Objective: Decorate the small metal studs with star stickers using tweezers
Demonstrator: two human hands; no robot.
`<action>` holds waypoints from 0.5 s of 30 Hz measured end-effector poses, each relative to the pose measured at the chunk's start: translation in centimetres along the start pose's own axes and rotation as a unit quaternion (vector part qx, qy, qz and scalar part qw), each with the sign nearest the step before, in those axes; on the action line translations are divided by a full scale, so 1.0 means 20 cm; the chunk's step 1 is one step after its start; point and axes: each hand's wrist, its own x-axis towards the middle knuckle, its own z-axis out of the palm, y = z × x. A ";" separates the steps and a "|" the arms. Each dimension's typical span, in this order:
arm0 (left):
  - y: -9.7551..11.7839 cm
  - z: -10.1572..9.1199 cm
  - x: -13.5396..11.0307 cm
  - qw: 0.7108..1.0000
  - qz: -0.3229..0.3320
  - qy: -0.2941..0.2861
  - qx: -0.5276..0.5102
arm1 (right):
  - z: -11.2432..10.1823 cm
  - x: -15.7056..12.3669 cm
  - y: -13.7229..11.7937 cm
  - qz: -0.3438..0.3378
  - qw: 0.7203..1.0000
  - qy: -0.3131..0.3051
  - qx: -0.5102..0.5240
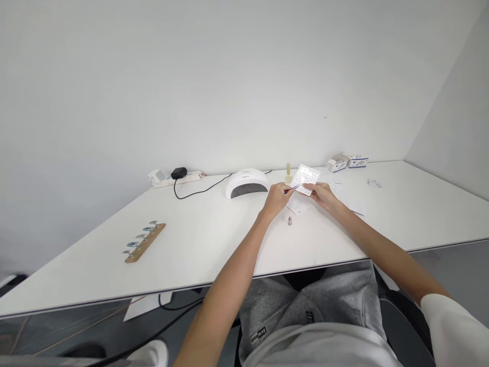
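Note:
My right hand (323, 195) is closed on the lower edge of a small white sheet (305, 178) dotted with rows of tiny pieces, holding it tilted above the white table (198, 239). My left hand (278, 198) pinches a thin pointed tool (295, 187) whose tip touches the sheet's lower left part. A small pale item (290, 220) lies on the table just below both hands. White paper slips (300, 207) lie beneath the hands.
A white dome-shaped lamp (246, 184) stands left of the hands, with a small bottle (288, 174) behind. A power strip (176, 177) with a black plug sits at the back. A wooden bar with metal discs (144, 241) lies left. Small boxes (347, 162) stand back right.

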 end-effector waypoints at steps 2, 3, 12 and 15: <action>0.00 0.00 0.00 1.000 0.001 0.002 0.001 | 0.00 0.00 0.00 0.001 1.000 0.003 -0.005; -0.01 0.00 0.00 1.000 0.001 0.003 0.002 | 0.00 0.00 0.00 0.000 1.000 0.003 -0.005; 0.00 0.00 0.00 1.000 -0.004 0.003 0.003 | 0.01 -0.01 0.00 -0.002 1.000 0.007 -0.007; 0.00 0.00 0.00 1.000 -0.005 0.004 0.005 | 0.01 0.00 0.00 -0.008 1.000 0.004 -0.011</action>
